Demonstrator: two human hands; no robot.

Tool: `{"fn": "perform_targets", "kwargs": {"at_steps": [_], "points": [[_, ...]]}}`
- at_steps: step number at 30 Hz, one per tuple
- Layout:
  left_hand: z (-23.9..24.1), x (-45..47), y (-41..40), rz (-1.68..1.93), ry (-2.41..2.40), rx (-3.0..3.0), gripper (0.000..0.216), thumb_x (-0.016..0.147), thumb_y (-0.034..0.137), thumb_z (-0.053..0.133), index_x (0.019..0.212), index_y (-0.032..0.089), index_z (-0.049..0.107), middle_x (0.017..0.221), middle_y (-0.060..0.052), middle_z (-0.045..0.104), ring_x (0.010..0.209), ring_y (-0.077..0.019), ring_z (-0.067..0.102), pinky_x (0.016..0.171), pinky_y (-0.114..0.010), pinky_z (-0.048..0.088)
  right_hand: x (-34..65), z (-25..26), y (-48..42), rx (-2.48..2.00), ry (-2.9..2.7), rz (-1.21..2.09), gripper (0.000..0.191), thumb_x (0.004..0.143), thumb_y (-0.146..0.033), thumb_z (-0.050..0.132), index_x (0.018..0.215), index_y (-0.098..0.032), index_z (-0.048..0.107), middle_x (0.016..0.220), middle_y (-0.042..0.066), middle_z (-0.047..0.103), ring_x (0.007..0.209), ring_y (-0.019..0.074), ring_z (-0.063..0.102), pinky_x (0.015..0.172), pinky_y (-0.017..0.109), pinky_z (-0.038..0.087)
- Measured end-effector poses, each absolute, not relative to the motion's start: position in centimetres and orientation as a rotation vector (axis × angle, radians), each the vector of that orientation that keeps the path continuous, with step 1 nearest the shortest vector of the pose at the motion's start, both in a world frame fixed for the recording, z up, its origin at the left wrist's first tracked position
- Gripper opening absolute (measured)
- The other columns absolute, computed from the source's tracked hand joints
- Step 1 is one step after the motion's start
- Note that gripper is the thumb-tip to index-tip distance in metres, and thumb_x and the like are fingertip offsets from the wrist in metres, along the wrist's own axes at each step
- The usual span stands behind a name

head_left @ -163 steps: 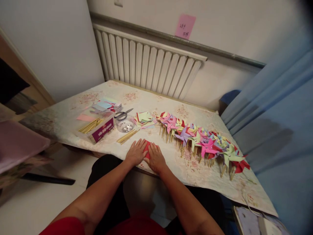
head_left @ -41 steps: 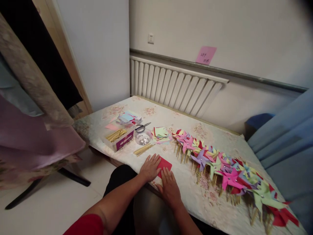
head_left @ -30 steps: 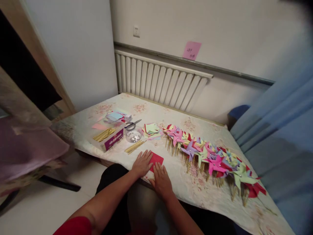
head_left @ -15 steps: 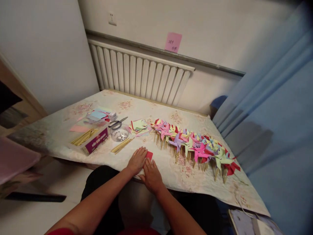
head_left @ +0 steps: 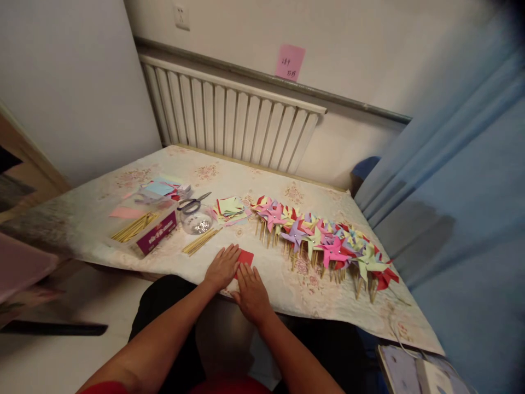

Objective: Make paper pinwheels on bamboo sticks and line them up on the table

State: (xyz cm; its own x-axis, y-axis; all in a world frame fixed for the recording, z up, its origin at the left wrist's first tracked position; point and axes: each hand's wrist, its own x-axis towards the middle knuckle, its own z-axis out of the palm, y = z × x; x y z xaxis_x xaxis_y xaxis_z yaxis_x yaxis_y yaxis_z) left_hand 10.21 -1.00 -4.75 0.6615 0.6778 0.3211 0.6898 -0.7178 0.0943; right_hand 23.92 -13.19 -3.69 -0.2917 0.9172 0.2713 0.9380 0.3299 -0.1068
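A small piece of red paper (head_left: 246, 257) lies on the flowered tablecloth (head_left: 270, 290) near the front edge, partly covered by my hands. My left hand (head_left: 222, 267) rests flat over its left side, fingers stretched out. Across its lower part lies my right hand (head_left: 252, 291), also flat with the fingers extended. Whether the paper is folded cannot be made out. Just beyond my left hand is a small bundle of thin wooden sticks (head_left: 200, 241). Behind them stands a clear round dish (head_left: 197, 221) with small shiny pieces in it.
Many paper pinwheels (head_left: 320, 241) on sticks fill the table's right side. To the left are a purple-fronted box of sticks (head_left: 158, 232), scissors (head_left: 193, 204) and coloured paper squares (head_left: 162, 187). More paper squares (head_left: 230, 207) lie behind the sticks. A blue curtain (head_left: 463, 208) hangs at right.
My left hand has shifted slightly left, uncovering more of the red paper. My right hand stays on its lower part. The whole view has moved a little.
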Motion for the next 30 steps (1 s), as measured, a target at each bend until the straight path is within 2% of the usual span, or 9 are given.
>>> {"fn": "perform_targets", "kwargs": {"at_steps": [6, 13, 17, 22, 27, 30], "points": [[-4.7, 10.3, -1.1, -0.532, -1.181, -2.840, 0.049, 0.096, 0.030, 0.036, 0.142, 0.018, 0.049, 0.151, -0.010, 0.046, 0.144, -0.0242, 0.035, 0.116, -0.046, 0.029, 23.7, -4.6, -14.0, -1.682, -2.276, -0.101, 0.072, 0.093, -0.041, 0.056, 0.150, -0.005, 0.031, 0.157, 0.019, 0.031, 0.148, 0.0304, 0.023, 0.120, 0.052, 0.021], [-4.5, 10.4, -1.2, -0.476, -1.194, -2.860, 0.051, 0.097, 0.035, 0.036, 0.144, 0.016, 0.047, 0.153, -0.011, 0.042, 0.145, -0.0249, 0.032, 0.117, -0.046, 0.026, 23.6, -5.3, -15.6, -1.716, -2.233, -0.077, 0.061, 0.094, -0.032, 0.053, 0.147, -0.007, 0.039, 0.156, 0.018, 0.034, 0.148, 0.0303, 0.023, 0.120, 0.053, 0.020], [-4.3, 10.4, -1.2, -0.443, -1.198, -2.872, 0.052, 0.097, 0.036, 0.038, 0.145, 0.016, 0.046, 0.154, -0.012, 0.042, 0.146, -0.0251, 0.030, 0.118, -0.046, 0.024, 23.6, -5.2, -16.3, -1.716, -2.239, -0.045, 0.063, 0.092, -0.030, 0.056, 0.148, -0.006, 0.037, 0.157, 0.019, 0.033, 0.149, 0.0307, 0.021, 0.121, 0.053, 0.020], [-4.6, 10.4, -1.2, -0.436, -1.198, -2.866, 0.053, 0.097, 0.037, 0.038, 0.145, 0.016, 0.045, 0.155, -0.011, 0.040, 0.146, -0.0261, 0.030, 0.117, -0.047, 0.024, 24.0, -5.1, -16.8, -1.677, -2.214, 0.034, 0.064, 0.090, -0.028, 0.059, 0.147, -0.007, 0.039, 0.155, 0.018, 0.035, 0.148, 0.0308, 0.025, 0.120, 0.054, 0.023], [-4.8, 10.4, -1.2, -0.472, -1.192, -2.860, 0.054, 0.097, 0.039, 0.038, 0.145, 0.017, 0.045, 0.155, -0.011, 0.041, 0.146, -0.0258, 0.029, 0.117, -0.047, 0.024, 24.9, -4.5, -15.7, -1.630, -2.058, 0.016, 0.060, 0.092, -0.024, 0.053, 0.148, -0.010, 0.037, 0.152, 0.017, 0.042, 0.145, 0.0265, 0.032, 0.117, 0.051, 0.033], [-4.7, 10.4, -1.2, -0.479, -1.198, -2.858, 0.054, 0.097, 0.040, 0.038, 0.145, 0.017, 0.045, 0.154, -0.011, 0.042, 0.146, -0.0261, 0.030, 0.117, -0.047, 0.024, 25.3, -3.7, -13.9, -1.623, -2.056, -0.013, 0.060, 0.092, -0.028, 0.054, 0.147, -0.009, 0.038, 0.153, 0.018, 0.040, 0.146, 0.0278, 0.030, 0.117, 0.051, 0.031]]}}
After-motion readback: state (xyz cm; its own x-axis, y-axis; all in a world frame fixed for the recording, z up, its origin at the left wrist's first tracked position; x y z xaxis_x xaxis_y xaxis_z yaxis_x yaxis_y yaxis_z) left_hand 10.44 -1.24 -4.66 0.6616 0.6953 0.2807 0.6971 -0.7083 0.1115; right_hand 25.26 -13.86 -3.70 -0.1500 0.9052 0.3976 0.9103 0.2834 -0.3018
